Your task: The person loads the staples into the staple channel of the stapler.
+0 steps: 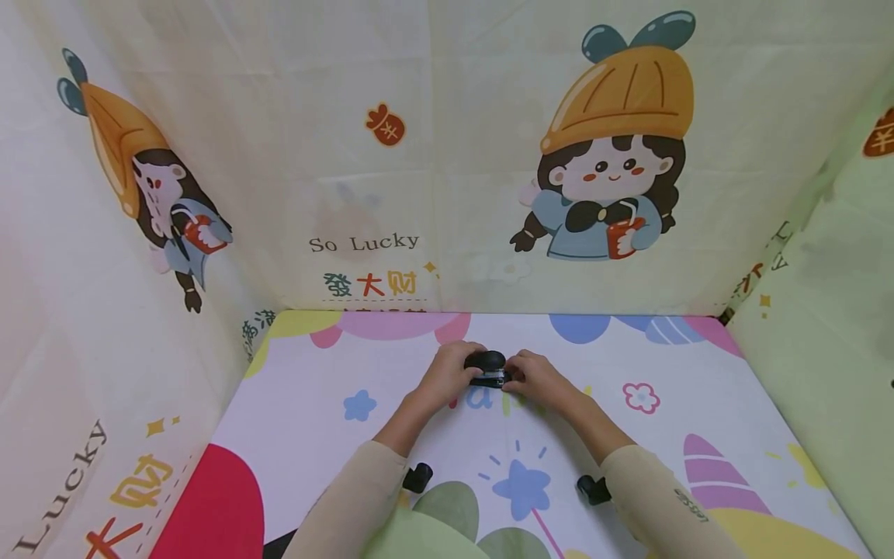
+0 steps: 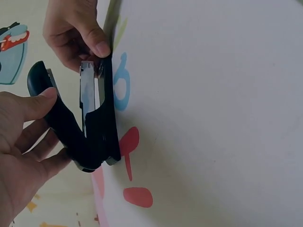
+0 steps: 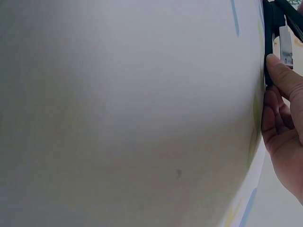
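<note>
A black stapler [image 1: 485,360] stands on the table in front of me, its top arm [image 2: 66,120] swung up from the base [image 2: 110,113]. Between them the silver metal magazine [image 2: 88,90] is exposed. My left hand [image 1: 447,373] grips the raised top arm, thumb on one side and fingers on the other, as the left wrist view shows. At the front end of the base, my right hand [image 1: 543,380] pinches it between thumb and fingers. In the right wrist view that hand [image 3: 286,120] sits at the edge, and much of the stapler is cut off.
The tabletop [image 1: 307,450] carries a printed cover with stars, flowers and letters. Cream printed cloth [image 1: 475,171] hangs behind and on both sides. Small black devices are at the left forearm [image 1: 417,477] and right forearm [image 1: 594,489].
</note>
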`<action>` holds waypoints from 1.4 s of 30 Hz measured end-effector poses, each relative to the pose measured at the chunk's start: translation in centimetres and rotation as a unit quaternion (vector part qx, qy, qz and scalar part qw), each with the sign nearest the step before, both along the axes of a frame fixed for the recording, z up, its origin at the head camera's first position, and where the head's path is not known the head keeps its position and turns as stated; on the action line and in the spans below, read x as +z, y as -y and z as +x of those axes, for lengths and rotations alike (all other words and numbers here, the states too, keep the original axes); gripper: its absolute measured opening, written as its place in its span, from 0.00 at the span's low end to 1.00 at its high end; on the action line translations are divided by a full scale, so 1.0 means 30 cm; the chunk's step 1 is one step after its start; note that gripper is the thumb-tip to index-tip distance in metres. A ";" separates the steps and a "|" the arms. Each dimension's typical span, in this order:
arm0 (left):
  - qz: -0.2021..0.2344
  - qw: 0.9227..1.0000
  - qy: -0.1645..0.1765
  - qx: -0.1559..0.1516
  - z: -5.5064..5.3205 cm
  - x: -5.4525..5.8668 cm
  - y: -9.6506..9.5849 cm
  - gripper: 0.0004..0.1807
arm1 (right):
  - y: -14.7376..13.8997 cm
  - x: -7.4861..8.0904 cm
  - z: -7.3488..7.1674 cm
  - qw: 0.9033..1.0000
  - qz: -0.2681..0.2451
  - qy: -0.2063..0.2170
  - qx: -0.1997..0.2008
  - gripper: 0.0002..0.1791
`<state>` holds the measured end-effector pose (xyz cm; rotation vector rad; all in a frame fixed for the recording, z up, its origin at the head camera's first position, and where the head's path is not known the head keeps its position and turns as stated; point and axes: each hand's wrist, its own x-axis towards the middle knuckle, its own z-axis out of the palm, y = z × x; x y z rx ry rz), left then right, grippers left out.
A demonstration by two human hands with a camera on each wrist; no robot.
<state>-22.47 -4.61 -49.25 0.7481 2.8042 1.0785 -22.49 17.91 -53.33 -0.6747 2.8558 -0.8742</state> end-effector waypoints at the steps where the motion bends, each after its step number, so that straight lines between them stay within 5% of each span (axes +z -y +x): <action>1: -0.006 1.000 -0.003 -0.002 0.000 0.001 -0.004 0.18 | -0.001 -0.001 0.000 1.000 -0.002 0.000 -0.001 0.18; 19: -0.090 0.996 0.000 0.009 0.012 0.007 -0.066 0.15 | -0.006 0.006 -0.004 1.000 -0.001 0.000 -0.004 0.17; 32: -0.061 0.997 0.045 0.000 0.012 0.021 -0.038 0.14 | -0.006 0.004 0.002 1.000 -0.002 0.006 -0.009 0.18; 42: -0.080 0.996 0.047 0.011 0.015 0.011 -0.050 0.13 | 0.000 0.008 0.007 1.000 0.002 0.006 -0.011 0.18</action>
